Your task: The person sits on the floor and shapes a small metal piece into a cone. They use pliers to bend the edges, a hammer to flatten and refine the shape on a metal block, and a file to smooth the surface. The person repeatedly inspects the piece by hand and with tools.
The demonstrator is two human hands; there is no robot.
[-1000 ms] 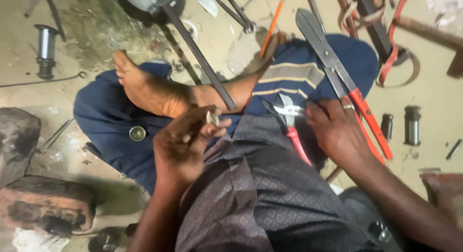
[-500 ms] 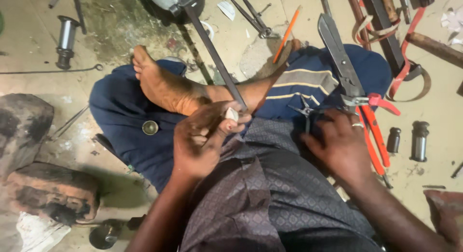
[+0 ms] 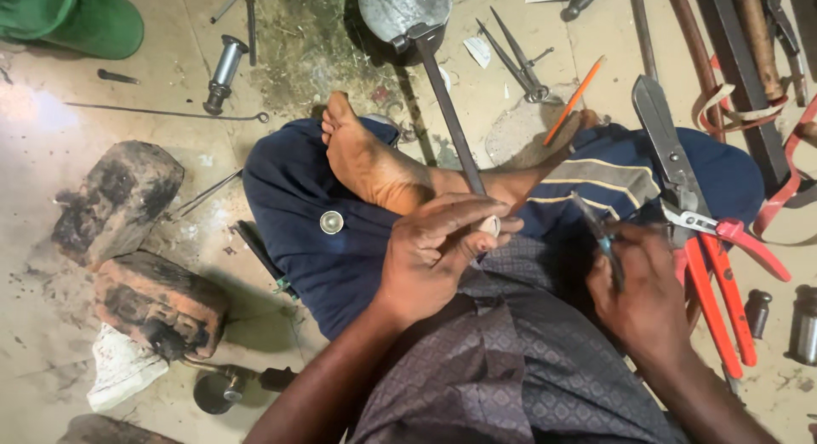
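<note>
Sitting cross-legged on a concrete floor, one person, seen from the head camera; bare foot resting on the navy trouser leg; patterned grey shirt filling the lower middle.

Left hand: grip clenched, thumb and fingertips pinched on a small pale metal piece, only its tip showing; the hand sits at the near end of a long metal rod that runs up to a round metal ladle head; whether the hand touches the rod, I cannot tell.

Right hand: grip grasping small pliers, handles hidden in the palm, dark nose pointing up and left over the striped cloth; just beside the hand, large tin snips with red handles, blade pointing away.

Surrounding items on the floor: orange pencil near the far knee; metal dividers beside the ladle head; short steel cylinder to the left; thin wire rod near it; two blackened blocks well apart from the hands; green object in the top left corner; small round metal disc lying on the trouser leg.
</note>
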